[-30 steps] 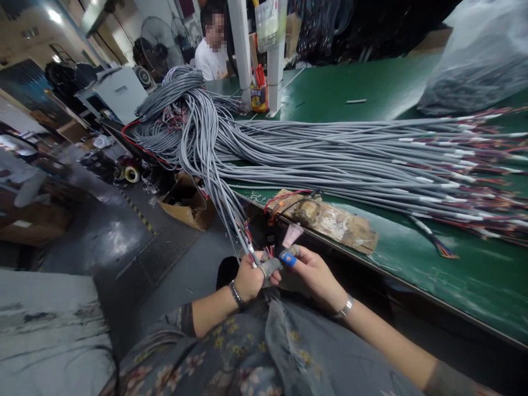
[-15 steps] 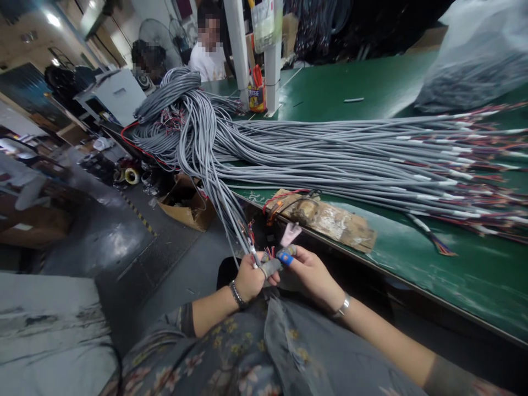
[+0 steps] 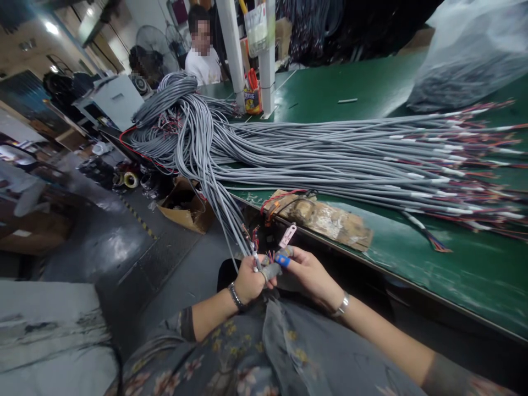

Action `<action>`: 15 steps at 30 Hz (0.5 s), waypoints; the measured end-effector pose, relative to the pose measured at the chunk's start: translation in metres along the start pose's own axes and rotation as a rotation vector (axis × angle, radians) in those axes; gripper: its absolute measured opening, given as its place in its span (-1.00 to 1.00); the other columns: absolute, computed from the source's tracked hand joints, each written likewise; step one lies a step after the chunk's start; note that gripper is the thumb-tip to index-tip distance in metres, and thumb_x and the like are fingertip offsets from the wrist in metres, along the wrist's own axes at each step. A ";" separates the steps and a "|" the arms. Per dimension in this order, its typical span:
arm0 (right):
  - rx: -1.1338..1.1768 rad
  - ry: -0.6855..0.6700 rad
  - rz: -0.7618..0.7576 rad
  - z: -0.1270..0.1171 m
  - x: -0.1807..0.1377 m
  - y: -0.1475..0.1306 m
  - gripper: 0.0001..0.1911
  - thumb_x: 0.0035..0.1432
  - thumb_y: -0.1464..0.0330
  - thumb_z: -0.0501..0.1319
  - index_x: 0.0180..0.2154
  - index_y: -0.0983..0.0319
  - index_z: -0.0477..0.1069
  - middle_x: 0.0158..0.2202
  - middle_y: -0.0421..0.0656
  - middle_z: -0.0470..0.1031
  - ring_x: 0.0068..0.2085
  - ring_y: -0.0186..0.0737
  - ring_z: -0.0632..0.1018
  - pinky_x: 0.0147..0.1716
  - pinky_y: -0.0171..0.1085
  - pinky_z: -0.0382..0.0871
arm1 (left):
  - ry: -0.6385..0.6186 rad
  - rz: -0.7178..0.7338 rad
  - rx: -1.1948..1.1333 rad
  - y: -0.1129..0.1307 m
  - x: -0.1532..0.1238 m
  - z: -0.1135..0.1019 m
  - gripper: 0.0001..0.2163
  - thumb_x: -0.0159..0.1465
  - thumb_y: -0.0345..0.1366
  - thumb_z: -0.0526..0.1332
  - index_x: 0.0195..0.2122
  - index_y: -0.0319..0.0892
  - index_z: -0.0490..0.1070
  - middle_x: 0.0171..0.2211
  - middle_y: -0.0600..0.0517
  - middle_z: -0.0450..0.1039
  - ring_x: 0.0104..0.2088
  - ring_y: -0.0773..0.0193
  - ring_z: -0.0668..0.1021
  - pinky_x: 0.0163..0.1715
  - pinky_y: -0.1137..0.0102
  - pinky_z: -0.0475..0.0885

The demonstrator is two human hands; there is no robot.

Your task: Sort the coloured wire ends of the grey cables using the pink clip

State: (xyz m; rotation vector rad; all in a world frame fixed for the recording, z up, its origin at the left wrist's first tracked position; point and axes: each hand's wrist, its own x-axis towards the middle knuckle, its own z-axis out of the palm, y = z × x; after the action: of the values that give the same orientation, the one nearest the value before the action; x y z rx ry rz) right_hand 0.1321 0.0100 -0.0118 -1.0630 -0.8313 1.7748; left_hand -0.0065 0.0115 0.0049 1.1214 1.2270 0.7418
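My left hand [image 3: 248, 281] is closed round the lower ends of a bunch of grey cables [image 3: 231, 217]. White sleeves and thin coloured wires [image 3: 256, 239] show at those ends, above the fist. Close beside it, my right hand [image 3: 311, 273] pinches thumb to index finger, with blue tape on the thumb and grey tape on the finger. A small pink piece [image 3: 287, 235] with a hole near its top sticks up from these fingertips; its lower end is hidden. More fine wires [image 3: 270, 256] stand between the two hands.
Many grey cables [image 3: 309, 151] lie along the green table [image 3: 404, 264], stripped ends to the right. A taped cardboard piece [image 3: 340, 223] sits at the near edge. An open carton [image 3: 185, 206] stands on the floor. Beyond the posts is a person in white [image 3: 203, 67].
The pink piece has gone from a wide V shape to a narrow upright strip. Both hands stay nearly in place, still close together. The view has shifted slightly.
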 end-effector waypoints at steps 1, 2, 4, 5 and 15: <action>0.014 0.015 -0.005 0.001 0.000 0.001 -0.57 -0.25 0.05 0.43 -0.50 0.21 0.37 -0.56 -0.24 0.42 -0.51 -0.30 0.38 -0.47 -0.28 0.24 | 0.010 0.004 -0.009 0.000 0.000 0.000 -0.60 -0.07 0.04 0.34 -0.69 -0.21 0.34 -0.77 0.07 0.32 -0.74 0.43 0.34 -0.70 0.51 0.26; 0.021 0.029 -0.011 0.001 0.000 0.001 -0.57 -0.25 0.05 0.43 -0.50 0.21 0.37 -0.56 -0.25 0.42 -0.51 -0.30 0.37 -0.48 -0.28 0.23 | 0.019 0.007 -0.021 -0.001 0.000 0.000 -0.60 -0.08 0.05 0.34 -0.69 -0.21 0.34 -0.77 0.07 0.32 -0.74 0.43 0.34 -0.70 0.51 0.27; 0.020 0.046 -0.025 -0.002 0.001 0.002 -0.57 -0.26 0.05 0.44 -0.51 0.21 0.38 -0.56 -0.25 0.40 -0.51 -0.32 0.35 -0.48 -0.29 0.22 | 0.031 0.012 -0.044 -0.003 0.000 0.000 -0.60 -0.09 0.05 0.35 -0.67 -0.21 0.35 -0.77 0.08 0.32 -0.74 0.43 0.34 -0.70 0.51 0.27; 0.026 0.042 -0.029 -0.004 0.001 0.002 -0.57 -0.26 0.05 0.44 -0.51 0.21 0.39 -0.56 -0.26 0.38 -0.51 -0.33 0.33 -0.47 -0.30 0.22 | 0.033 0.014 -0.054 -0.005 0.001 -0.001 -0.61 -0.08 0.05 0.35 -0.66 -0.21 0.35 -0.77 0.08 0.33 -0.74 0.43 0.34 -0.70 0.51 0.27; 0.194 -0.049 0.052 -0.020 0.018 -0.014 -0.52 -0.13 -0.08 0.31 -0.43 0.21 0.43 -0.50 -0.20 0.38 -0.52 -0.34 0.32 -0.51 -0.31 0.26 | 0.050 -0.015 -0.256 0.001 0.004 0.000 -0.60 -0.16 0.04 0.38 -0.64 -0.24 0.38 -0.79 0.09 0.30 -0.78 0.46 0.27 -0.77 0.51 0.19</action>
State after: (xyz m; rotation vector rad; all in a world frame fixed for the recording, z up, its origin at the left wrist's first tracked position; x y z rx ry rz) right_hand 0.1503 0.0337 -0.0134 -0.9247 -0.6498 1.8896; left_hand -0.0053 0.0156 0.0044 0.8871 1.1439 0.8924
